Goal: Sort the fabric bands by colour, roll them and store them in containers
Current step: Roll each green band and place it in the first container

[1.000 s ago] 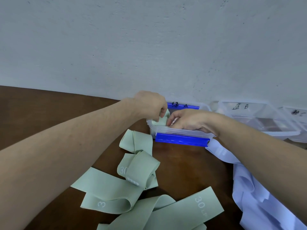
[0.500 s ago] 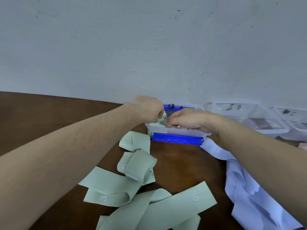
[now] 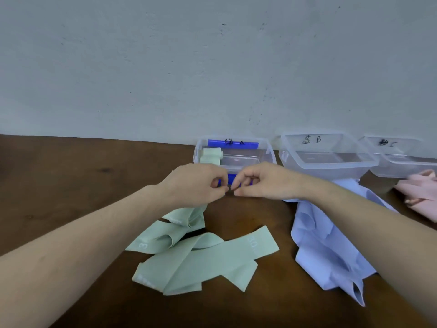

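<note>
While both hands are drawing back from the green-labelled container (image 3: pixel 234 150), the left hand (image 3: pixel 197 184) and right hand (image 3: pixel 262 182) are meeting fingertip to fingertip above the counter (image 3: pixel 71 174), fingers curled and holding nothing visible. A rolled green band (image 3: pixel 211 156), which they were tucking in a second ago, is now lying in that container's left end. Loose green bands (image 3: pixel 201 259) are waiting nearer the person, a blue pile (image 3: pixel 324 247) beside them, pink bands (image 3: pixel 421 192) beyond.
</note>
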The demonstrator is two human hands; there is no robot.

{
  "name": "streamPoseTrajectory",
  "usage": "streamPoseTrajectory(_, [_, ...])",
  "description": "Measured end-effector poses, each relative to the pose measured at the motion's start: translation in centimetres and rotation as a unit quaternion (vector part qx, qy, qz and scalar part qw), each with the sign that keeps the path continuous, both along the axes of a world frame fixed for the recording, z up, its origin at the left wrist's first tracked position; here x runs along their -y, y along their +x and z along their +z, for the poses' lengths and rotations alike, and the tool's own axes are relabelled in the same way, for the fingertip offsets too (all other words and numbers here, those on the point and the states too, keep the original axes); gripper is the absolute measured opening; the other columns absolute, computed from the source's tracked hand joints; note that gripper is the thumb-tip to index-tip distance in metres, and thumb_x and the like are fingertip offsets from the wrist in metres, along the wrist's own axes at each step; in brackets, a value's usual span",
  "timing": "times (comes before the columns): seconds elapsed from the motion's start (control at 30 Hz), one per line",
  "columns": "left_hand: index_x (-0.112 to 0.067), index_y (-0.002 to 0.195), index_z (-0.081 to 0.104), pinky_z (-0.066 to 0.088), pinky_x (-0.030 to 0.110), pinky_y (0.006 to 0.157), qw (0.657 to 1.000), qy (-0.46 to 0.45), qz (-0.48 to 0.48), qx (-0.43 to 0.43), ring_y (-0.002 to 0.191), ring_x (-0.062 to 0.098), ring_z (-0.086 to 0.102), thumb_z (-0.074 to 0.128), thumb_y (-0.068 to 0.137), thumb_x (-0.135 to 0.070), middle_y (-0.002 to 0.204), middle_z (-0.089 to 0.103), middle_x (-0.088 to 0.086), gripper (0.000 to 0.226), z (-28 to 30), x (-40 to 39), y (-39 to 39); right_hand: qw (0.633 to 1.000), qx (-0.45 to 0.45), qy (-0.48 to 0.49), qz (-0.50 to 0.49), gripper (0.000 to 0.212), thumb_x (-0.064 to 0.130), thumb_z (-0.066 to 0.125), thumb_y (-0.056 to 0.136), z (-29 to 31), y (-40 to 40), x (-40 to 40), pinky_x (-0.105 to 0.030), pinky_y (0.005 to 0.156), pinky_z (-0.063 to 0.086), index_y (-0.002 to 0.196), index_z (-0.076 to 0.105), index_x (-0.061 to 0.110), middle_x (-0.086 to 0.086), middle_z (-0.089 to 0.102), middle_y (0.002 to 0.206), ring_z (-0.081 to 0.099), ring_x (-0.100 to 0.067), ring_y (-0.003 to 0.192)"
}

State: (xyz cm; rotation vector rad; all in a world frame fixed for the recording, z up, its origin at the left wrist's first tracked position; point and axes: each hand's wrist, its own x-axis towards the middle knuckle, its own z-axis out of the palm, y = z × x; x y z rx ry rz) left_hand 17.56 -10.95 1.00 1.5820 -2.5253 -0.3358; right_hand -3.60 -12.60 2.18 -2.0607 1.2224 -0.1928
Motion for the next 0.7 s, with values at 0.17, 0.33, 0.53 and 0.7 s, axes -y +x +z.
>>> streamPoseTrajectory(0.17, [-0.031, 0.090, 0.064, 0.048, 0.025, 0.072, 0.997, 0.060, -0.028, -0.031, 0.080, 0.006, 0.055, 0.063, 0.089, -0.047, 0.083, 0.060, -0.014, 0.016, -1.7, -3.4, -1.0, 0.987, -0.119, -0.053, 0.096, 0.039, 0.052, 0.077, 0.080, -1.6, -2.0, -2.7, -0.015, 0.072, 0.046, 0.113, 0.066, 0.034, 0.014, 0.064, 0.097, 0.057, -0.002, 0.085])
streamPoseTrajectory(0.33, [-0.039, 0.101, 0.066, 0.044, 0.021, 0.083, 0.998, 0.046, -0.047, 0.020, 0.094, 0.002, 0.050, 0.063, 0.085, -0.060, 0.098, 0.060, -0.021, 0.026, -2.4, -6.3, -2.5, 0.972, -0.196, -0.064, 0.113, 0.048, 0.050, 0.075, 0.081, -3.0, -3.7, -5.4, -0.022, 0.067, 0.042, 0.122, 0.055, 0.034, 0.011, 0.060, 0.098, 0.051, -0.009, 0.091])
streamPoseTrajectory(0.53, [-0.040, 0.124, 0.058, 0.045, 0.029, 0.094, 0.993, 0.101, -0.032, 0.050, 0.105, 0.003, 0.049, 0.062, 0.085, -0.062, 0.113, 0.056, -0.020, 0.045, -2.3, -9.3, -4.3, 0.973, -0.179, -0.112, 0.092, 0.012, 0.036, 0.072, 0.085, -4.0, -4.9, -8.0, -0.033, 0.082, 0.047, 0.091, 0.063, 0.029, 0.010, 0.051, 0.096, 0.044, -0.013, 0.094])
streamPoseTrajectory(0.7, [-0.031, 0.112, 0.062, 0.045, 0.025, 0.081, 0.998, 0.067, -0.006, 0.015, 0.091, 0.004, 0.054, 0.063, 0.088, -0.054, 0.098, 0.061, -0.017, 0.032, -1.9, -12.1, -6.0, 0.993, 0.005, -0.095, 0.074, 0.019, 0.014, 0.067, 0.081, -2.3, -7.0, -11.3, -0.017, 0.067, 0.039, 0.079, 0.052, 0.025, 0.014, 0.052, 0.076, 0.046, -0.004, 0.072])
